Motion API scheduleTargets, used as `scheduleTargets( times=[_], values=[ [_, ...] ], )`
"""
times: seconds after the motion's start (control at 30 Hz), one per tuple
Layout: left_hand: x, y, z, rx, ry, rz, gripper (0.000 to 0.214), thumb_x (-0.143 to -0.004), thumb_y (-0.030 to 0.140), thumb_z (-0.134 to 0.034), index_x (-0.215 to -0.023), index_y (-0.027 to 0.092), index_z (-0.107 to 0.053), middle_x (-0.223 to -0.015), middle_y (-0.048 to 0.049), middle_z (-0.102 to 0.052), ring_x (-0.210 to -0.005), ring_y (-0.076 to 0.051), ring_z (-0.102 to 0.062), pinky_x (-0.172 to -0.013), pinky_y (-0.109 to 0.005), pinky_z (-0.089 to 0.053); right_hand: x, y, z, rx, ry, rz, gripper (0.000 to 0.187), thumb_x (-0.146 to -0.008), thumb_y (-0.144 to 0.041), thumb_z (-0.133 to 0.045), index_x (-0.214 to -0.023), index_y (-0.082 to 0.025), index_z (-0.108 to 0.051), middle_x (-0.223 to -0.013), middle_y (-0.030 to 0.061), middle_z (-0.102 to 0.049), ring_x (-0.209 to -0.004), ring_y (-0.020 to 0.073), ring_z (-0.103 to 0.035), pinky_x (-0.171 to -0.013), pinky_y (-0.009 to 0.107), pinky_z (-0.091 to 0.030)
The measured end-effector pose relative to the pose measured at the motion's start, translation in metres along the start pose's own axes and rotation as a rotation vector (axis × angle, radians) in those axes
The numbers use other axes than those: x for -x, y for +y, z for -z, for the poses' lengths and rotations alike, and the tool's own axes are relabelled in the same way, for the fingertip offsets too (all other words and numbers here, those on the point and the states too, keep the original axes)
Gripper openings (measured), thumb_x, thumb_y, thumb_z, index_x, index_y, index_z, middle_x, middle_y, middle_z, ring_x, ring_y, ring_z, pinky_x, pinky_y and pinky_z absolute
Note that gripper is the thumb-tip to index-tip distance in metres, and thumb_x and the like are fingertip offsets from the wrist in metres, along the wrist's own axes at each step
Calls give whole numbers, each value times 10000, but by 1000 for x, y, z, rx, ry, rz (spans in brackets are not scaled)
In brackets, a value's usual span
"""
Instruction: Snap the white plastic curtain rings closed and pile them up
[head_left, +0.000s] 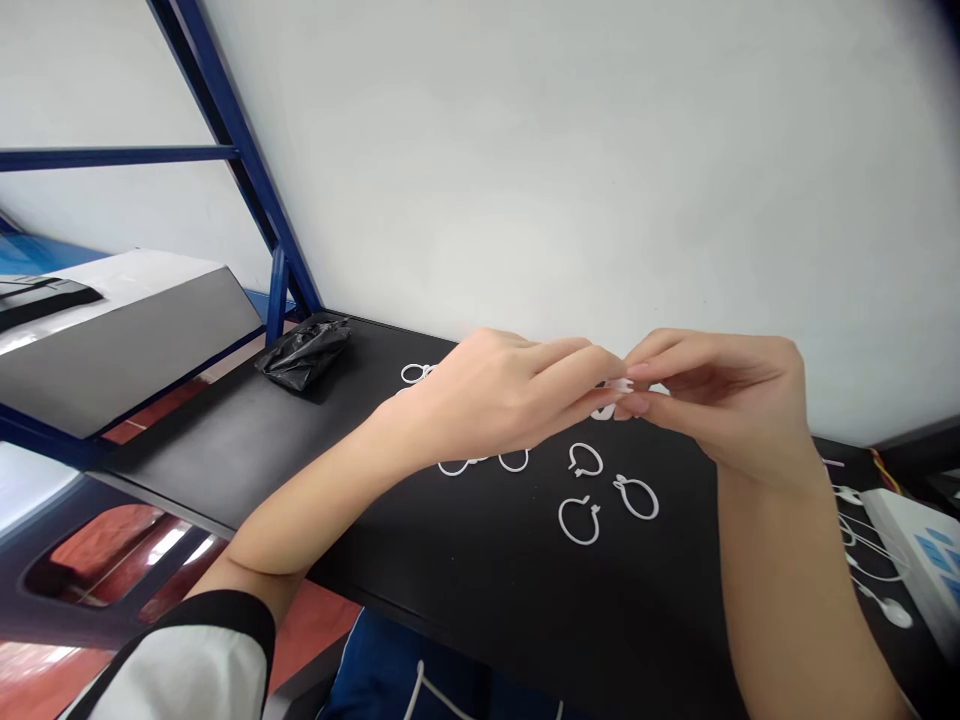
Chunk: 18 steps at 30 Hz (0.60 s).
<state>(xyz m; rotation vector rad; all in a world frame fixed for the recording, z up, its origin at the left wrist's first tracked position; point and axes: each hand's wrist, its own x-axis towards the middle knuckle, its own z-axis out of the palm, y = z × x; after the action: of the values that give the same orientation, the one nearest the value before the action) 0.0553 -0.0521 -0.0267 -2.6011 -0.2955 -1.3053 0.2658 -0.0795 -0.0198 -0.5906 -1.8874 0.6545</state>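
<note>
The **left hand (495, 395)** and **right hand (720, 400)** meet above the table, both nearly closed, their fingertips pinching a **white plastic ring (619, 386)** that is mostly hidden between them. Below the hands, five **loose white rings (579, 520)** lie flat on the **black tabletop (517, 610)**, with a sixth just beyond the left wrist, partly hidden behind it. Off to the right lie **white earphone cables (870, 565)**, while a crumpled **black plastic bag (304, 352)** sits farther left, near a **blue metal frame (240, 150)**
</note>
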Motion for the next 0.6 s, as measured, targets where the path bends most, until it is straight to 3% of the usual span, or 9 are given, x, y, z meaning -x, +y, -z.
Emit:
scheduleTargets(
  times=[0.13, 0.23, 0.43, 0.53, 0.6],
  values=[
    [1, -1, 2, 203, 6, 55, 126, -964, 250, -536, -956, 137, -591, -723, 36, -660, -522, -26, -497, -464, -169, -362, 3, -9, -2, 127, 32, 73, 390, -710, -10, -749, -964, -306, -761, -773, -16, -720, -640, 157, -661, -497, 320, -519],
    [3, -1, 5, 290, 3, 42, 97, -936, 239, -589, -940, 146, -616, -718, 46, -656, -556, -14, -518, -510, -146, -392, 4, -16, -2, 189, -17, 84, 420, -707, -5, -736, -992, -313, -748, -760, -27, -721, -640, 158, -659, -486, 318, -499],
    [2, 0, 6, 294, 4, 11, 92, -906, 254, -637, -893, 162, -636, -649, 67, -593, -529, -6, -472, -501, -138, -372, 2, -20, -3, 237, -71, 84, 362, -712, 7, -692, -918, -288, -731, -738, -39, -717, -615, 138, -649, -491, 304, -493],
    [1, -1, 4, 182, 70, 14, 265, -858, 419, -675, -891, 159, -641, -724, 18, -606, -583, -39, -508, -495, -169, -381, 2, -19, -4, 238, -35, 89, 364, -698, 10, -703, -912, -283, -734, -738, -28, -713, -627, 157, -657, -497, 318, -503],
    [0, -3, 2, 71, 70, 32, 451, -802, 579, -665, -967, 160, -635, -919, -68, -639, -729, -100, -571, -512, -198, -406, 3, -19, -4, 237, 5, 79, 369, -690, 10, -712, -910, -285, -739, -743, -23, -711, -634, 170, -664, -508, 332, -516]
  ],
)
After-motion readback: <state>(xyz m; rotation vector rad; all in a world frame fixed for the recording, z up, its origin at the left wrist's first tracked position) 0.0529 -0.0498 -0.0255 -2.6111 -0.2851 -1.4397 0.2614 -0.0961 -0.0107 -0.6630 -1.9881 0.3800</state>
